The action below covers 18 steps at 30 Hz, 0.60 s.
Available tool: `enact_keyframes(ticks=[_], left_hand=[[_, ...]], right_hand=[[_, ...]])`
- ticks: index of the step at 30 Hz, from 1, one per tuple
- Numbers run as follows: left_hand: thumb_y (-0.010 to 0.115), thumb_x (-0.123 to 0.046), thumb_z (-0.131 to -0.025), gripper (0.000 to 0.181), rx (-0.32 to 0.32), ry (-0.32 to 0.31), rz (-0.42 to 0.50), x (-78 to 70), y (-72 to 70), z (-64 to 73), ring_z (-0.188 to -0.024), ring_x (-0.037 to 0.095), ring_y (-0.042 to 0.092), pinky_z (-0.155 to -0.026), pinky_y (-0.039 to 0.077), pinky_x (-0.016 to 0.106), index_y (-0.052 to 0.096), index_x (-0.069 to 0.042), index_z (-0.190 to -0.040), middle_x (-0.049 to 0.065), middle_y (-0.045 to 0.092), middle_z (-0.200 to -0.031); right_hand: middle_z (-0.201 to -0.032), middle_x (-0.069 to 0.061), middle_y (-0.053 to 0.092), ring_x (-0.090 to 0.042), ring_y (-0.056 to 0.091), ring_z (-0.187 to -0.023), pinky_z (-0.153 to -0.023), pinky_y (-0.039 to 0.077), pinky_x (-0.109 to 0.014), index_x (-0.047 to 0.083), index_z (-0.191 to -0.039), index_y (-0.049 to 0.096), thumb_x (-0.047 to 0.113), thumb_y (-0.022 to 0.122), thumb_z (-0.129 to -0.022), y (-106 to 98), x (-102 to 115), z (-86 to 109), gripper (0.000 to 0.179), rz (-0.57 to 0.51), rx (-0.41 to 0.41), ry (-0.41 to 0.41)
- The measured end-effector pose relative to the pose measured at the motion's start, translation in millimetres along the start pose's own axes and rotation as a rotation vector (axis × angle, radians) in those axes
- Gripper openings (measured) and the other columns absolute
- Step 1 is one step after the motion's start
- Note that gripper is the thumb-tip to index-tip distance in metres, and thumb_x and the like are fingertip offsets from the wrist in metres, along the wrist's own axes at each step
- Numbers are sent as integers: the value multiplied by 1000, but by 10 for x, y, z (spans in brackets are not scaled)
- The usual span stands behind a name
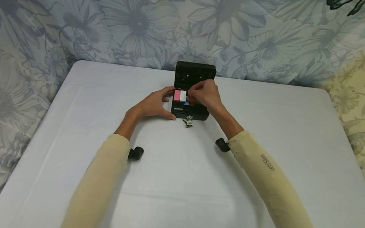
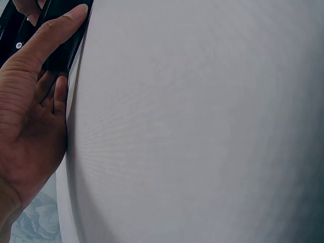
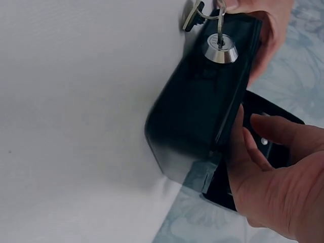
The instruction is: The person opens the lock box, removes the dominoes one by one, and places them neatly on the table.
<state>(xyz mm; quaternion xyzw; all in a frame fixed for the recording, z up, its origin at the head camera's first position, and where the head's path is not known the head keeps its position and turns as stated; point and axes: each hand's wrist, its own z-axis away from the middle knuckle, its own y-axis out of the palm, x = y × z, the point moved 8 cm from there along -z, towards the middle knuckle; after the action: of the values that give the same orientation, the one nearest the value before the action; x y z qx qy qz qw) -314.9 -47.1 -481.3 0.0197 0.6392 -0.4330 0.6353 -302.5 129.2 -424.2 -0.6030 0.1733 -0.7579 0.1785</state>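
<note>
A small black cash box (image 1: 178,111) stands on the table with its lid (image 1: 194,74) raised at the back. Inside lie a pink block (image 1: 176,95), a white block (image 1: 183,96) and a bit of something blue (image 1: 186,102). My left hand (image 1: 153,104) holds the box by its left side, thumb at the front corner and fingers toward the back. Over the right part of the box, my right hand (image 1: 206,94) reaches in with bent fingers. Its fingertips are hidden behind the box wall in the right wrist view, so I cannot tell what they hold.
Keys (image 3: 194,17) on a ring hang from the silver lock (image 3: 221,50) on the box front. The white table (image 1: 179,192) runs back to a flowered cloth wall (image 1: 141,22). Black wrist devices (image 1: 136,153) show beside both sleeves.
</note>
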Motion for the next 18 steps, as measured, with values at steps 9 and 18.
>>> enact_keyframes(ticks=[9,18], left_hand=[[96,-30,-76,116,8,-3,-9,-19,-5,8,-149,31,49,-125,40,49,25,-22,-167,3,30,-173],[95,-32,-76,115,4,-2,-15,-18,-9,18,-148,30,50,-125,40,49,25,-23,-167,3,31,-172]], right_hand=[[-118,-24,76,-30,81,-96,-91,64,-37,-6,-108,77,11,69,-100,43,85,-39,21,123,-6,-50],[-117,-24,76,-34,79,-101,-102,61,-44,-5,-110,78,12,78,-94,73,133,-26,24,210,-35,-64]])
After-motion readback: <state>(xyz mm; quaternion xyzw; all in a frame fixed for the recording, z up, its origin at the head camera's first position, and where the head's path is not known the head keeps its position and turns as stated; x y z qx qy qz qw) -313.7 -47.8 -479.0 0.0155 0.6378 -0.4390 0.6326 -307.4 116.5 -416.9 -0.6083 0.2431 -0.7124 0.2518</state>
